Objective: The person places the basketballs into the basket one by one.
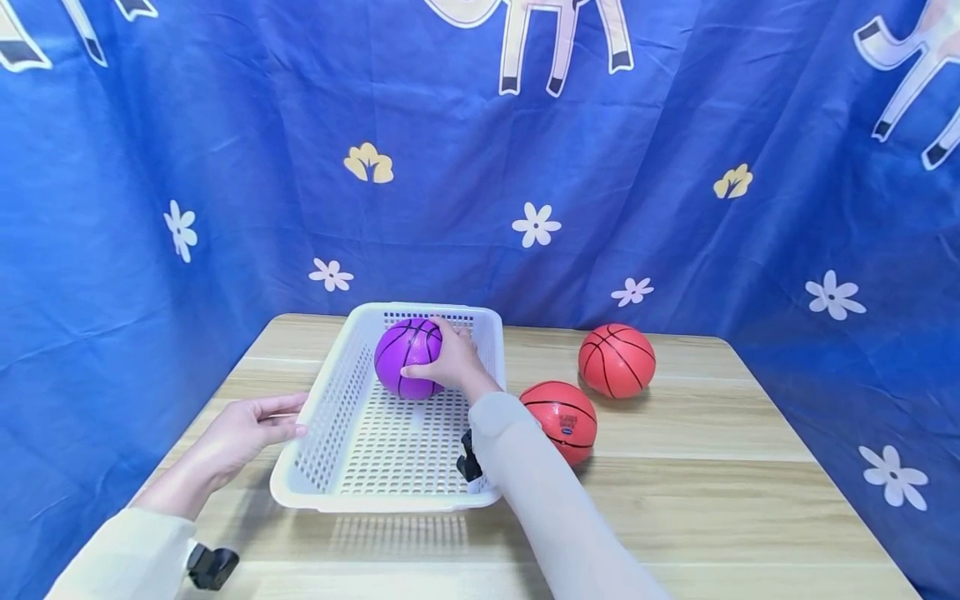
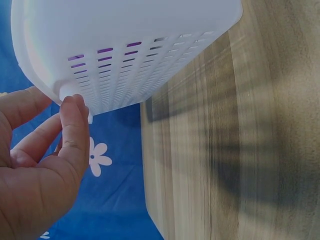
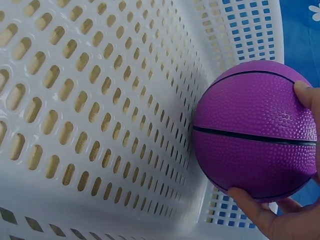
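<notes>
Basketball in purple [image 1: 393, 362]'s in the far end of the white basket [image 1: 397, 503], right hand [image 1: 456, 360] curled round it, left hand [image 1: 236, 435] pinching the basket's left side, probably just to steady it, with two red balls [image 1: 617, 360] off to the right.

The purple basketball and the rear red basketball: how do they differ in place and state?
The purple basketball is inside the white basket; the rear red basketball rests on the wooden table. The right hand grips the purple one, while no hand touches the red one. Both are round with black lines.
</notes>
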Demonstrator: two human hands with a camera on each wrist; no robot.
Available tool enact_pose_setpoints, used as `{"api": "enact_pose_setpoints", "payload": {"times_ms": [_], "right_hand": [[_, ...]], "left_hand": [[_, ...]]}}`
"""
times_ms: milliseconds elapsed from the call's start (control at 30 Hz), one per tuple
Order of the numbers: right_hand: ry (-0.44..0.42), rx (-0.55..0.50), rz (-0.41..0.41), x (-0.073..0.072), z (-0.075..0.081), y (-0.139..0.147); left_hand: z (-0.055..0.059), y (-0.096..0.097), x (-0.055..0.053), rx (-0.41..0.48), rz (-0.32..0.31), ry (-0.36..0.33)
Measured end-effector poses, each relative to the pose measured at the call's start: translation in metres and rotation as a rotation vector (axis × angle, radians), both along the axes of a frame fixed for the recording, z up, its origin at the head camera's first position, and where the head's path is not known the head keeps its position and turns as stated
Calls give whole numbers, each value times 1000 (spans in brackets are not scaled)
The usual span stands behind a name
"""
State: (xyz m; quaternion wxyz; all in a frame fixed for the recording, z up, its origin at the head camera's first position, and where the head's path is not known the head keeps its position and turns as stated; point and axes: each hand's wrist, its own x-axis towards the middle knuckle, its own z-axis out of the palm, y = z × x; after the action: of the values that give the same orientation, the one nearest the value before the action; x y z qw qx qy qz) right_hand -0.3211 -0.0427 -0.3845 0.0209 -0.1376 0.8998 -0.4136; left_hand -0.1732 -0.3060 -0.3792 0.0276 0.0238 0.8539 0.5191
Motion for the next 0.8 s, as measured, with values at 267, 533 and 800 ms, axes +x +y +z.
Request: {"api": "enact_pose_setpoints", "payload": {"times_ms": [267,533,800], "right_hand": [[-11,3,8,1,-1,1],[-15,-5,22,3,8,6],[-2,-16,40,4,32,17]], "left_hand": [[-2,2,0,-2,-3,2],[-4,1,-1,-1,-3,3],[-4,0,-1,2,1,4]]}}
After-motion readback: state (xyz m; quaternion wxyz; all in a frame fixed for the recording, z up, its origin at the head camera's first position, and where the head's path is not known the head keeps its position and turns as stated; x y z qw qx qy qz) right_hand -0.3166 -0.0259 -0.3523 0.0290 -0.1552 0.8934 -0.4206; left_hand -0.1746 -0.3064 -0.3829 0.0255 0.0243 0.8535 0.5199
